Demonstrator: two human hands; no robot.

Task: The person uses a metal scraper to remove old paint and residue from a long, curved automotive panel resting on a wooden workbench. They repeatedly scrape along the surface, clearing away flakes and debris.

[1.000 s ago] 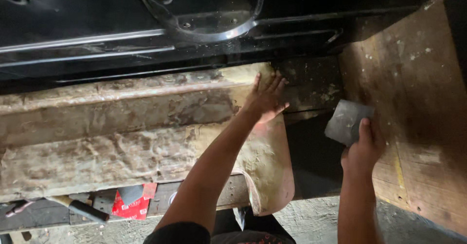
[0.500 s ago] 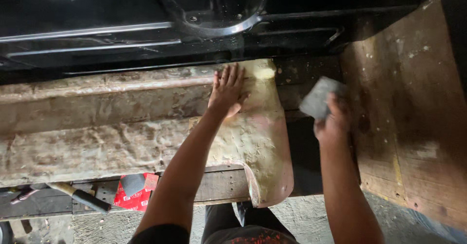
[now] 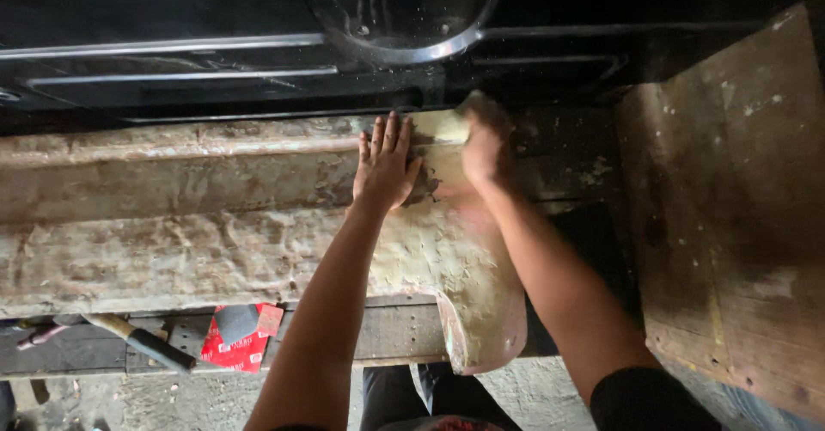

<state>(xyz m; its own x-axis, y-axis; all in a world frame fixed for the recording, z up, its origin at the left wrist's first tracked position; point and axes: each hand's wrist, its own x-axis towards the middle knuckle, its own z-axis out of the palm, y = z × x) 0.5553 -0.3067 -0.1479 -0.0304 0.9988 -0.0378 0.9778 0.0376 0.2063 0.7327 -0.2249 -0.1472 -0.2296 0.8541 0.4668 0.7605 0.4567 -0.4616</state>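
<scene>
A long, rough panel [image 3: 172, 225] coated in beige filler runs across the middle, and its curved end [image 3: 481, 328] hangs down at the centre. My left hand [image 3: 384, 166] lies flat on the panel's upper part, palm down and holding nothing. Just to its right, my right hand [image 3: 485, 149] presses on the panel's top edge and is blurred by motion. It covers the grey sanding pad seen in it earlier, so the pad is hidden.
Black glossy bodywork [image 3: 215, 27] with a round metal-rimmed opening [image 3: 404, 18] fills the top. A stained wooden board [image 3: 730, 225] stands at the right. Below the panel, a plank [image 3: 387, 332] carries a red packet with a grey sheet [image 3: 236, 336] and a dark-handled tool [image 3: 150, 349].
My right hand has swung left from the wooden board onto the panel's top edge with the grey pad. My left hand has shifted slightly left along the panel and stays flat.
</scene>
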